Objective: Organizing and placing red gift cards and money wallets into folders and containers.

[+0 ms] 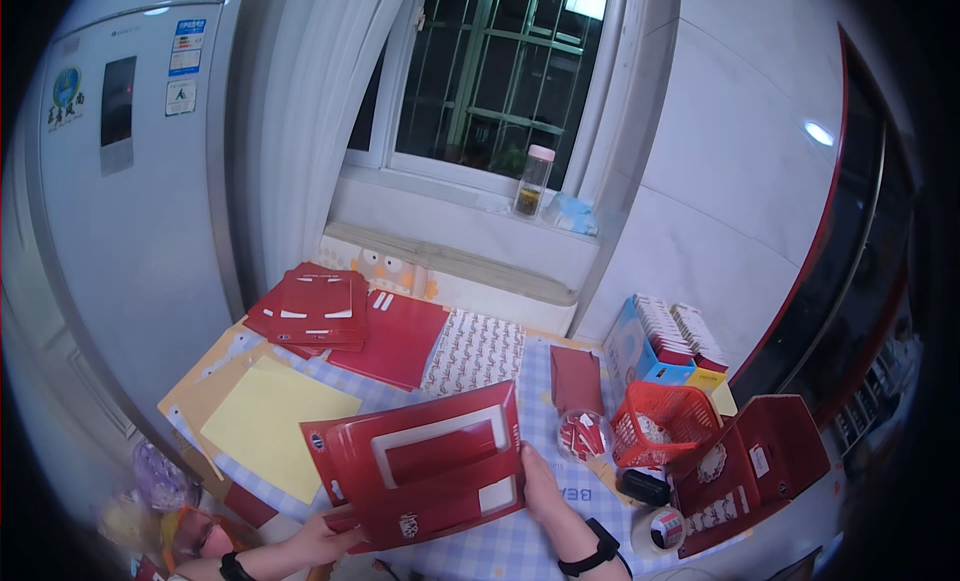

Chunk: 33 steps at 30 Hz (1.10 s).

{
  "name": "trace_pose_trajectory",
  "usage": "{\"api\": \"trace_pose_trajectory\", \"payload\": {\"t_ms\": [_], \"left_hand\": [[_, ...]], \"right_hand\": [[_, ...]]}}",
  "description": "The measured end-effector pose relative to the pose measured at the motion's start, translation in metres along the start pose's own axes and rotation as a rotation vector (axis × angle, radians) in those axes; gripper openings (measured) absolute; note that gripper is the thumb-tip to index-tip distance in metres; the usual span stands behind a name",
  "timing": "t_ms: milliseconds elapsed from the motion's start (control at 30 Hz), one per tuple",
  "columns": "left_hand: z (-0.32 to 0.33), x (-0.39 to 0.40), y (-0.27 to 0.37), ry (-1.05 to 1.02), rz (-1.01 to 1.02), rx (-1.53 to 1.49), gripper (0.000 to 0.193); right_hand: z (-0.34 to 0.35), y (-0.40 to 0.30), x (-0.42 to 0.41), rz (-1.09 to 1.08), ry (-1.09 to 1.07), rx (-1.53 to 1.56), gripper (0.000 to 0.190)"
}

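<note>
In front of me is a red printed cardboard package (442, 498) with white-edged cut-outs and writing, raised and tilted above the table. My left hand (322, 540) grips its lower left corner. My right hand (538, 482) holds its right edge, with the fingers partly hidden behind it. Under its left side lies a pale yellow sheet (277, 423). Behind it, flat red printed cards (401, 337) lie beside a white patterned sheet (476, 352). A pile of similar red cards with cut-outs (311, 307) rests at the table's far left corner.
To the right stand a red plastic basket (660, 423), a round tub of small red packets (583, 436), a tape roll (658, 532), a black object (643, 487) and an open red box (780, 446). Filled boxes (649, 341) stand by the wall. A refrigerator (142, 228) is at left.
</note>
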<state>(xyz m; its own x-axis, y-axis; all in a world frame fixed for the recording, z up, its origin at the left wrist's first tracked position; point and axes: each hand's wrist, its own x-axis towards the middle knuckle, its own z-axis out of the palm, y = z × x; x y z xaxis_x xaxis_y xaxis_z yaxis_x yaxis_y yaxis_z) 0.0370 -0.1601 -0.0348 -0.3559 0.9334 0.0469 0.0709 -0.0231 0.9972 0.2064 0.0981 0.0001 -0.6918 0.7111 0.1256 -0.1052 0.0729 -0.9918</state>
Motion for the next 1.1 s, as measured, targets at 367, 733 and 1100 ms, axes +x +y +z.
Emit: {"api": "trace_pose_trajectory", "payload": {"t_ms": [367, 733, 1100], "left_hand": [[-0.002, 0.03, -0.029, -0.128, 0.072, -0.018, 0.041], [0.007, 0.043, 0.001, -0.111, 0.193, 0.283, 0.039], [0.009, 0.044, -0.009, -0.232, 0.051, 0.196, 0.045]], "right_hand": [[0.014, 0.0, 0.017, 0.105, -0.182, 0.277, 0.035], [0.004, 0.015, 0.016, -0.034, -0.215, 0.028, 0.039], [0.006, 0.02, 0.015, -0.16, -0.167, -0.176, 0.04]]}}
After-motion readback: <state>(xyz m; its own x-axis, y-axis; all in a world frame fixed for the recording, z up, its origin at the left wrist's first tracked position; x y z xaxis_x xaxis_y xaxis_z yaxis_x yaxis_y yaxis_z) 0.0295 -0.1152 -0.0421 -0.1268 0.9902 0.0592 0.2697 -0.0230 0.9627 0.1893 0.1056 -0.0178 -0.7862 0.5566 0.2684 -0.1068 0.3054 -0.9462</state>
